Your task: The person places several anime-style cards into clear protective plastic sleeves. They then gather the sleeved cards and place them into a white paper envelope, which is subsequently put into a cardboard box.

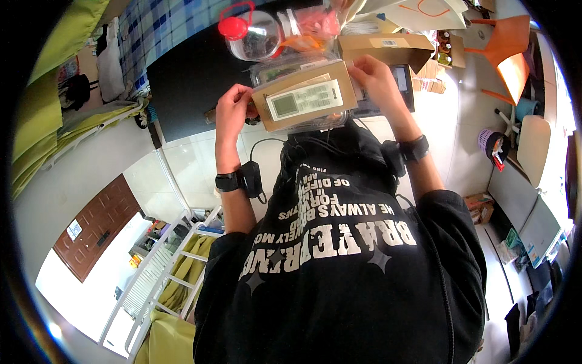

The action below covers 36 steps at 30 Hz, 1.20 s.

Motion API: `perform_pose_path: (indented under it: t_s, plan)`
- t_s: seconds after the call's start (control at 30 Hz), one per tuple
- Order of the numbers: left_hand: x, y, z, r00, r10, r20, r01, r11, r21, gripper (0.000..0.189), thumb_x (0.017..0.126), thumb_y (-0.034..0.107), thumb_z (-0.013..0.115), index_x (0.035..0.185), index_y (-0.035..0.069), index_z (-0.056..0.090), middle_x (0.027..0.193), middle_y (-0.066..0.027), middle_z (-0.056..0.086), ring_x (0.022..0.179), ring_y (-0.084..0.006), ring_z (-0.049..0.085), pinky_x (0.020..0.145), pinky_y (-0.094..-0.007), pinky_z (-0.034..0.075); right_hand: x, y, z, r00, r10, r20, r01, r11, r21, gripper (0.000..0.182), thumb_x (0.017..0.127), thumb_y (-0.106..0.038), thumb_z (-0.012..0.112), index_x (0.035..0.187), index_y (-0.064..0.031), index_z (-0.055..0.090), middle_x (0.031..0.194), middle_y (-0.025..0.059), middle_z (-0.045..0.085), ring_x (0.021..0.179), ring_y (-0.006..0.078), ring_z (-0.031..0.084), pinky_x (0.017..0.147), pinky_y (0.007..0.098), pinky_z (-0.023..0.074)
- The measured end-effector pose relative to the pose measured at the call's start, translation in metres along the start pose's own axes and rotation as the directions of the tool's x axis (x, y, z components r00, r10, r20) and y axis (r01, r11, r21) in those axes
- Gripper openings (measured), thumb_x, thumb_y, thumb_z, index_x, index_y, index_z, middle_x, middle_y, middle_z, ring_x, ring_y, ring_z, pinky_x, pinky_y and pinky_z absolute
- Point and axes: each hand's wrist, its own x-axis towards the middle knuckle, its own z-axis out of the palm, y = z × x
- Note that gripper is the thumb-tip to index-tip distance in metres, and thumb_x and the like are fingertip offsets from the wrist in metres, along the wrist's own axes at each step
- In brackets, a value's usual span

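Note:
A shallow brown cardboard tray (pixel 349 86) is held up between both hands, slightly tilted. On it lies a white Gree remote control (pixel 305 99) with a grey display and pale buttons. My left hand (pixel 234 109) grips the tray's left end, its fingers partly hidden behind the edge. My right hand (pixel 373 77) has its fingertips at the tray's upper right corner; whether they pinch it is hard to tell. Behind the tray shows a clear plastic container (pixel 261 75), partly covered.
A black table (pixel 182 91) lies beyond the hands. On it are a clear plastic jug with a red lid (pixel 257 38), an open cardboard box (pixel 386 45) and a dark device (pixel 402 84), partly hidden. An orange chair (pixel 507 59) stands at the far right.

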Motion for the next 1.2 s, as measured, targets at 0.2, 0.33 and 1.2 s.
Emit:
perform_pose_path:
  t_s: [0.2,0.33,1.2]
  plan:
    - [-0.005,0.004,0.002,1.000,-0.007,-0.021,0.007,1.000,0.005,0.015,0.094,0.010,0.055,0.093,0.000,0.065,0.079,-0.0056,0.067,0.061,-0.0120,0.065,0.056,-0.0239,0.052,-0.005,-0.003,0.001,1.000,-0.013,-0.012,0.014,0.997,0.073,0.012,0.090,-0.010,0.065,0.094,0.0018,0.063,0.073,0.0007,0.061,0.067,0.0053,0.053,0.059,0.0212,0.0414]
    - [-0.005,0.003,0.004,0.999,0.012,-0.036,-0.012,1.000,0.016,0.015,0.094,0.012,0.056,0.093,0.001,0.066,0.079,-0.0055,0.067,0.061,-0.0114,0.065,0.058,-0.0234,0.052,-0.008,-0.006,0.002,1.000,-0.005,-0.021,0.008,0.990,0.138,0.013,0.090,-0.009,0.065,0.096,0.0019,0.063,0.073,0.0000,0.061,0.066,0.0050,0.052,0.059,0.0212,0.0401]
    - [-0.016,-0.009,0.001,1.000,-0.010,0.013,0.013,0.958,-0.285,0.025,0.089,-0.002,0.058,0.114,0.000,0.062,0.099,-0.0101,0.069,0.087,-0.0142,0.065,0.079,-0.0256,0.052,-0.023,0.001,0.012,0.995,0.100,-0.002,-0.093,0.938,0.335,0.011,0.094,-0.011,0.062,0.098,-0.0009,0.060,0.080,0.0008,0.062,0.067,0.0039,0.050,0.056,0.0189,0.0372]
